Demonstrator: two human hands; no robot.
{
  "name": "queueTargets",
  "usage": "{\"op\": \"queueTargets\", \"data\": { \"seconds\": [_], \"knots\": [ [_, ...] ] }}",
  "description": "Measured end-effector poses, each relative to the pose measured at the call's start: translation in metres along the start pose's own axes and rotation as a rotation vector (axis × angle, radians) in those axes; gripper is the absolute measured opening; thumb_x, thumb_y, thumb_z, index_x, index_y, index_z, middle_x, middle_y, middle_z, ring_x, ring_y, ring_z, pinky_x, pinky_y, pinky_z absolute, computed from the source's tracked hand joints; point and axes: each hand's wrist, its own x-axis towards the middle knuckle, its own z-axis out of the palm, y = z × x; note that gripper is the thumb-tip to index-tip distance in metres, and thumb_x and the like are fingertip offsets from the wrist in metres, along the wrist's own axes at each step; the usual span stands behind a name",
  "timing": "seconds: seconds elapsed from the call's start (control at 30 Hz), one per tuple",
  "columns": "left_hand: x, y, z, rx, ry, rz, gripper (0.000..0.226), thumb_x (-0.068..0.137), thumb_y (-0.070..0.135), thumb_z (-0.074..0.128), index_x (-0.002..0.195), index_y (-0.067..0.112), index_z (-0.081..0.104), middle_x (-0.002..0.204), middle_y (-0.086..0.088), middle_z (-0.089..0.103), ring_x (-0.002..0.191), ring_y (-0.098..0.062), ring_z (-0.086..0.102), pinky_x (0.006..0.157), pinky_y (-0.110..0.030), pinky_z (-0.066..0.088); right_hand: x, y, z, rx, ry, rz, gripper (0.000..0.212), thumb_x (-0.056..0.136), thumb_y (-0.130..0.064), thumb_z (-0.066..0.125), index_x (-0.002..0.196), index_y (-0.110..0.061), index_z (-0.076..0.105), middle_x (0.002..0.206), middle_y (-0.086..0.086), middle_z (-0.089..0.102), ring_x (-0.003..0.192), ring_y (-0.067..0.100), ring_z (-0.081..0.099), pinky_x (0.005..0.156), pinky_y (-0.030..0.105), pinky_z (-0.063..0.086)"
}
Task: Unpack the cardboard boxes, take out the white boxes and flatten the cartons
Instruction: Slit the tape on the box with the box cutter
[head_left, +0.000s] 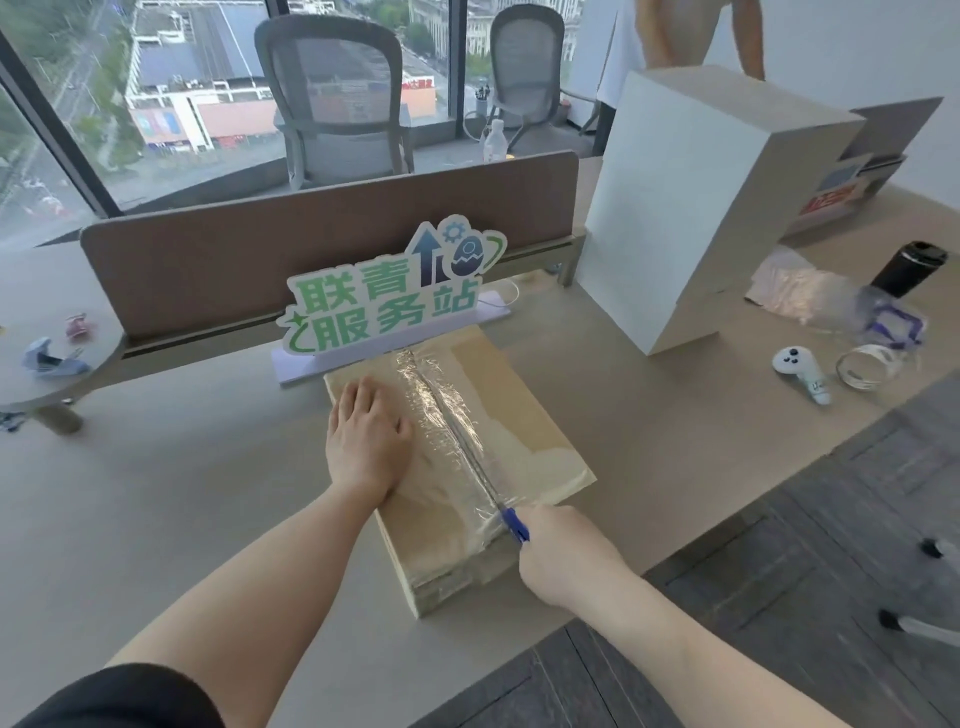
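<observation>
A flat brown cardboard carton (524, 415) lies on the desk in front of me, its top seam covered with clear shiny tape (441, 410). My left hand (366, 436) rests flat, palm down, on the carton's left half. My right hand (563, 556) is closed around a blue-handled cutter (514, 525) whose tip sits at the near end of the taped seam. A large white box (675, 208) stands upright at the back right of the desk.
A green-lettered sign on a white base (384, 306) stands just behind the carton, before a brown desk divider (249, 260). At right lie crumpled clear plastic (800, 286), a black cup (909, 267), a white controller (800, 371) and a tape roll (865, 366). A person stands behind the white box.
</observation>
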Motion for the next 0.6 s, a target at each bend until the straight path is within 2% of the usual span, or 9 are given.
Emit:
{"op": "queueTargets", "data": {
  "seconds": [0.1, 0.27, 0.33, 0.47, 0.53, 0.6],
  "knots": [
    [-0.002, 0.002, -0.002, 0.014, -0.001, 0.001, 0.065, 0.096, 0.040, 0.033, 0.154, 0.012, 0.028, 0.164, -0.002, 0.018, 0.152, -0.019, 0.008, 0.123, -0.037, 0.007, -0.008, 0.009, 0.005, -0.020, -0.009, -0.004, 0.012, 0.087, -0.009, 0.040, 0.089, -0.019, 0.045, 0.088, 0.003, 0.052, 0.077, 0.024, 0.050, 0.058, 0.030, 0.038],
    [-0.013, 0.006, -0.010, 0.039, -0.073, -0.034, 0.064, 0.100, 0.037, 0.030, 0.156, 0.008, 0.018, 0.165, -0.004, 0.012, 0.152, -0.021, 0.003, 0.124, -0.039, 0.006, -0.023, 0.027, 0.001, 0.016, -0.048, -0.037, 0.013, 0.084, -0.005, 0.037, 0.080, -0.017, 0.041, 0.078, 0.003, 0.049, 0.063, 0.023, 0.048, 0.052, 0.027, 0.037],
    [-0.024, 0.010, -0.014, 0.075, -0.120, 0.024, 0.065, 0.101, 0.043, 0.032, 0.155, 0.009, 0.021, 0.164, -0.006, 0.012, 0.152, -0.023, 0.003, 0.124, -0.039, 0.004, -0.027, 0.041, 0.004, 0.172, -0.009, -0.022, 0.011, 0.085, -0.007, 0.036, 0.081, -0.014, 0.042, 0.076, 0.008, 0.053, 0.054, 0.025, 0.052, 0.049, 0.028, 0.042],
    [-0.059, 0.013, -0.017, 0.084, -0.205, 0.294, 0.058, 0.102, 0.048, 0.033, 0.154, 0.026, 0.026, 0.165, 0.001, 0.010, 0.152, -0.019, 0.004, 0.124, -0.038, 0.005, -0.031, 0.057, 0.017, 0.679, 0.081, 0.041, 0.017, 0.091, -0.005, 0.037, 0.091, -0.009, 0.053, 0.075, 0.015, 0.060, 0.044, 0.023, 0.054, 0.044, 0.030, 0.045],
    [-0.071, 0.013, -0.017, 0.126, -0.240, 0.401, 0.063, 0.098, 0.058, 0.024, 0.154, 0.031, 0.026, 0.165, 0.004, 0.012, 0.152, -0.019, 0.006, 0.123, -0.039, 0.004, -0.036, 0.053, 0.027, 0.871, 0.118, 0.082, 0.019, 0.092, -0.002, 0.039, 0.094, -0.007, 0.056, 0.074, 0.016, 0.060, 0.046, 0.026, 0.054, 0.044, 0.030, 0.044],
    [-0.077, 0.015, -0.015, 0.133, -0.241, 0.451, 0.077, 0.086, 0.066, 0.006, 0.154, 0.033, 0.026, 0.164, 0.005, 0.014, 0.152, -0.019, 0.006, 0.123, -0.042, 0.003, -0.038, 0.046, 0.039, 1.024, 0.154, 0.123, 0.017, 0.092, 0.001, 0.040, 0.095, -0.001, 0.057, 0.073, 0.017, 0.059, 0.046, 0.027, 0.053, 0.045, 0.031, 0.044]
  ]
}}
